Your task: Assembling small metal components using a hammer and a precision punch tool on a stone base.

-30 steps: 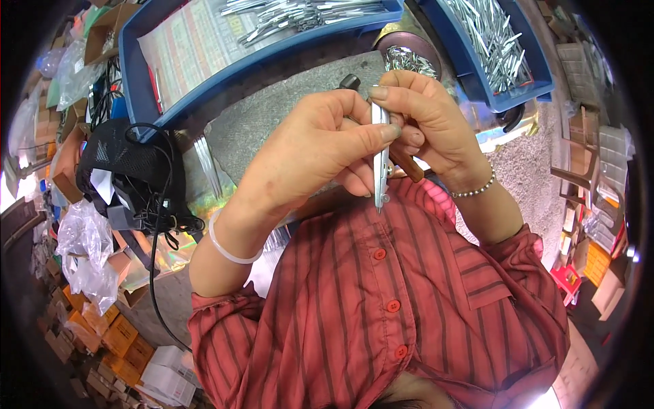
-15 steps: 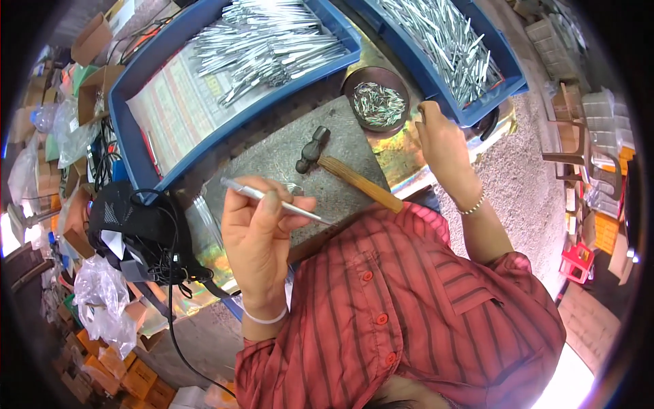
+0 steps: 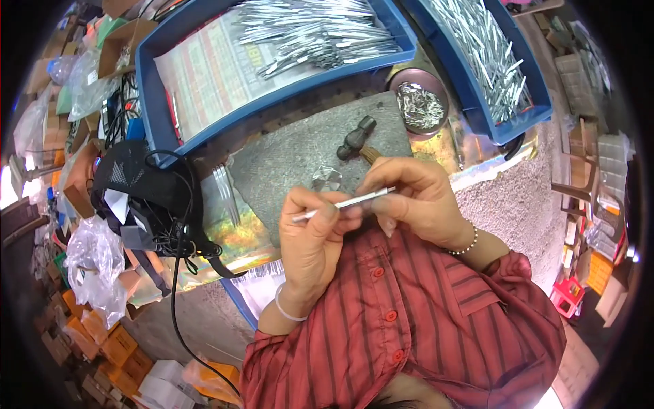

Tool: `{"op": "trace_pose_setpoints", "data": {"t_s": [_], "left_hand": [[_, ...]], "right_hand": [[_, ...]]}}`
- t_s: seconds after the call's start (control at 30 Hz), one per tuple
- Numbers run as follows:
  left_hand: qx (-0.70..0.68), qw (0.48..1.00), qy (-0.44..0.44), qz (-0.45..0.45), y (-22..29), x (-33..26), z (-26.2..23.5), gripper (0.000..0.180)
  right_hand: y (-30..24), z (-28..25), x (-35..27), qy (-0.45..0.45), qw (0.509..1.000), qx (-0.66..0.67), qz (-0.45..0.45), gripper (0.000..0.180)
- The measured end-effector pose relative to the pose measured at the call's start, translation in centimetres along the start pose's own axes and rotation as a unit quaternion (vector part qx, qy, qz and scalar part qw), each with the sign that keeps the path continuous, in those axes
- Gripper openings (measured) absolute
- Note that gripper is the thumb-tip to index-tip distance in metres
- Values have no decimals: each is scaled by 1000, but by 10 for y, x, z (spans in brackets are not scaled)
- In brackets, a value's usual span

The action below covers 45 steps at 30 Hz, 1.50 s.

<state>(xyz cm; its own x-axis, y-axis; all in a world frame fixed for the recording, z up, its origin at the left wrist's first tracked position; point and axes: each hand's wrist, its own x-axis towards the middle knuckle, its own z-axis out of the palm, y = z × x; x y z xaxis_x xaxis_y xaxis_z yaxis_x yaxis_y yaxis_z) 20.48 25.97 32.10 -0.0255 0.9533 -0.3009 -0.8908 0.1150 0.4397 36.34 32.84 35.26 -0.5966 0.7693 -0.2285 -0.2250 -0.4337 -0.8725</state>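
In front of my chest, my left hand [image 3: 308, 235] pinches a thin silver metal rod [image 3: 359, 200] between thumb and fingers. My right hand [image 3: 419, 204] has its thumb and fingers closed at the rod's right end. Whether a small part is also in those fingertips is too small to tell. Just beyond lies a ball-peen hammer [image 3: 355, 138] on a grey stone slab [image 3: 286, 151], its wooden handle partly hidden behind my right hand. A round dark bowl [image 3: 446, 102] of small metal pins [image 3: 421, 108] stands at the slab's far right corner.
A blue tray [image 3: 225, 124] with paper and silver rods [image 3: 327, 37] spans the back; another blue tray [image 3: 470, 117] of rods stands at back right. At left sit several loose rods [image 3: 226, 195] and a black bag [image 3: 146, 191] with a trailing cable [image 3: 174, 300].
My right hand has come from beside the bowl to the rod, closing at its end. My left hand has moved right with the rod, and the view has shifted.
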Motion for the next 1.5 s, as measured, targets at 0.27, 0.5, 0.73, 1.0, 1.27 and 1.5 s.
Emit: {"op": "trace_pose_setpoints", "data": {"t_s": [0.27, 0.5, 0.73, 1.0, 1.27, 1.5], "left_hand": [[289, 953, 8, -88, 27, -20, 5, 15], [247, 957, -31, -152, 42, -17, -1, 13], [193, 963, -46, -182, 52, -10, -3, 12], [191, 963, -36, -189, 55, -2, -2, 12], [186, 965, -20, -182, 53, 3, -3, 16], [305, 946, -14, -109, 54, 4, 5, 26]], "right_hand": [[6, 14, 23, -2, 996, -44, 77, 9], [1, 27, 38, -3, 986, 1, 169, 10], [-8, 35, 50, -12, 978, 10, 206, 11], [-11, 31, 60, -35, 974, 30, 220, 14], [-8, 25, 62, -38, 980, 8, 194, 16], [-12, 22, 61, -43, 976, 31, 209, 15]]}}
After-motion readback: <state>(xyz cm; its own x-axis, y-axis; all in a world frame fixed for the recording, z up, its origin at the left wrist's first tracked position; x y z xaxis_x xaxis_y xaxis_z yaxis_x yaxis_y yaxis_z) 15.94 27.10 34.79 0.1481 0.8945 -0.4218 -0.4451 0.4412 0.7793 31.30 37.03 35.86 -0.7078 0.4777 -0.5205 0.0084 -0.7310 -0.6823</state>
